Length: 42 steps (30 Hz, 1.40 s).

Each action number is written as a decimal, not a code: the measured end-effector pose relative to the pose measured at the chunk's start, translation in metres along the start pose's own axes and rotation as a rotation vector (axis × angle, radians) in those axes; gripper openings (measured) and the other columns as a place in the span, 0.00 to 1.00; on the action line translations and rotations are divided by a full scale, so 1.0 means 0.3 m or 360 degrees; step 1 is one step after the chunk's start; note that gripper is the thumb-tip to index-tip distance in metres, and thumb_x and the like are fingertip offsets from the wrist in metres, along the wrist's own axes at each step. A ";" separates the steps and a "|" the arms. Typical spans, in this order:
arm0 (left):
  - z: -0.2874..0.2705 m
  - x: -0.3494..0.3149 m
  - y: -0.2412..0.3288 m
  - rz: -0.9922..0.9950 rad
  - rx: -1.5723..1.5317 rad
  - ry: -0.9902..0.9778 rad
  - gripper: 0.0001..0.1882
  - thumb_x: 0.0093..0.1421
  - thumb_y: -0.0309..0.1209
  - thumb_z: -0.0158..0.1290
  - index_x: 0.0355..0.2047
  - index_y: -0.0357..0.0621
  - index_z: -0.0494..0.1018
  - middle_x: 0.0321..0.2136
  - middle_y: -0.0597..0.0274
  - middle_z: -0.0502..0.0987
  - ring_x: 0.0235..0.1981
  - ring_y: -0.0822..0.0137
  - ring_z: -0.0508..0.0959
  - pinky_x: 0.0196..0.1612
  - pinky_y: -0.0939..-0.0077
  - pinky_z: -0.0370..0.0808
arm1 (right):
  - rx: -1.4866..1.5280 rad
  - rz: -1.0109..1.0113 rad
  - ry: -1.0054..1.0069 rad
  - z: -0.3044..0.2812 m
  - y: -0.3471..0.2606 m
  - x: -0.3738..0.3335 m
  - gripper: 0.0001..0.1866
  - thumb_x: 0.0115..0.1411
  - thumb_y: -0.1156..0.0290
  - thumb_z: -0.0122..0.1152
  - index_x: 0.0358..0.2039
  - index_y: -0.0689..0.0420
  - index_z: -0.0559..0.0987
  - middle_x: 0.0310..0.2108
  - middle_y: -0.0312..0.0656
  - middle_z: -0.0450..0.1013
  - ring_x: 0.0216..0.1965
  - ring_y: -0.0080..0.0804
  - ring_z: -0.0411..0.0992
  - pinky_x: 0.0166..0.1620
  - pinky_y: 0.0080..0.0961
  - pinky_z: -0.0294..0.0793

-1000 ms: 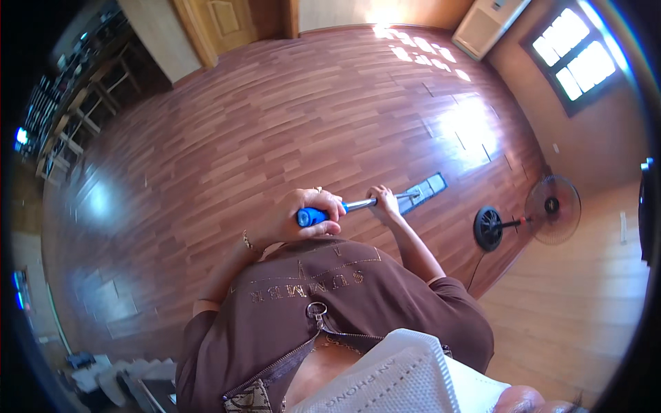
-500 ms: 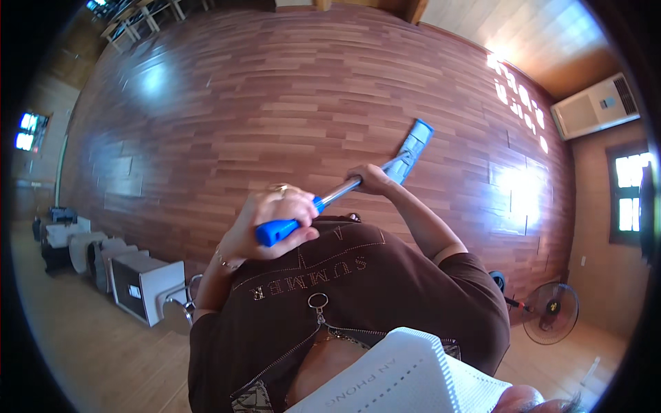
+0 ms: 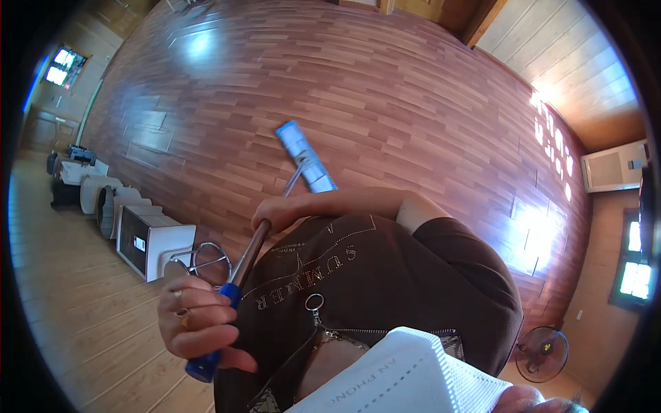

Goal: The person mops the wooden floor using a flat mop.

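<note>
A flat mop with a blue and pale grey head (image 3: 311, 162) rests on the wood-plank floor (image 3: 385, 110) ahead of me. Its metal pole slants back toward my left side. My left hand (image 3: 200, 320), with rings on its fingers, is wrapped round the blue grip (image 3: 204, 365) at the pole's top end. Farther down, my right hand (image 3: 279, 212) reaches across my body and grips the metal pole (image 3: 252, 253). My right forearm lies in front of my brown shirt, and part of the pole beyond the right hand is hidden.
To the left stand a white box-like unit (image 3: 157, 237) and several pale containers in a row, with a round metal-framed thing (image 3: 210, 261) beside them. A fan (image 3: 542, 353) is at the lower right. An air conditioner (image 3: 613, 168) and a window (image 3: 635, 265) are on the right wall.
The mop head has swung from the right to the left across the floor. My left hand has moved down and left with the grip; my right hand has moved left.
</note>
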<state>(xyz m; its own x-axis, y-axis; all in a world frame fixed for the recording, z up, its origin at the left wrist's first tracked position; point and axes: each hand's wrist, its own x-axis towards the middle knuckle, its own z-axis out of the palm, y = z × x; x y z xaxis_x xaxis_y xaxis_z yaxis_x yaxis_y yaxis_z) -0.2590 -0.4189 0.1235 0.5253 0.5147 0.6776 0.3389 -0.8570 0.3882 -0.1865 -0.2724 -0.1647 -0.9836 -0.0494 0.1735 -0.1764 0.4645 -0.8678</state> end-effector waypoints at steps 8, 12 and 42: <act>0.029 -0.008 0.040 -0.0166 0.0242 -0.0212 0.25 0.37 0.46 0.71 0.29 0.44 0.74 0.21 0.67 0.74 0.22 0.68 0.74 0.25 0.77 0.69 | 0.0096 -0.0148 -0.0109 0.058 -0.008 0.073 0.13 0.39 0.75 0.64 0.30 0.53 0.80 0.27 0.44 0.76 0.32 0.43 0.75 0.33 0.37 0.71; 0.025 -0.064 0.059 -0.0176 0.0274 -0.0040 0.24 0.40 0.45 0.70 0.29 0.42 0.74 0.20 0.63 0.74 0.21 0.66 0.74 0.22 0.75 0.67 | -0.0118 -0.0196 -0.0143 0.051 0.007 0.095 0.14 0.39 0.78 0.61 0.31 0.54 0.79 0.28 0.45 0.76 0.32 0.44 0.75 0.34 0.37 0.71; 1.127 0.338 -0.673 -0.0207 -0.0566 -0.0501 0.15 0.42 0.29 0.67 0.30 0.47 0.73 0.37 0.62 0.78 0.47 0.61 0.76 0.51 0.63 0.65 | -0.0790 0.1582 0.1332 -0.322 0.495 -1.658 0.05 0.46 0.69 0.59 0.27 0.47 0.78 0.28 0.44 0.76 0.35 0.47 0.75 0.37 0.41 0.74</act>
<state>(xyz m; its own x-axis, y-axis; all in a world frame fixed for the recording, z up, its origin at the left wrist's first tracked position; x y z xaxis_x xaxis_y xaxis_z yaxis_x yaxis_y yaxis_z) -0.0101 -0.1849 -0.0973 0.7253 0.5539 0.4088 0.1590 -0.7125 0.6834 0.2801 -0.0936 -0.3350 -0.3413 0.9393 -0.0350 0.7810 0.2626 -0.5667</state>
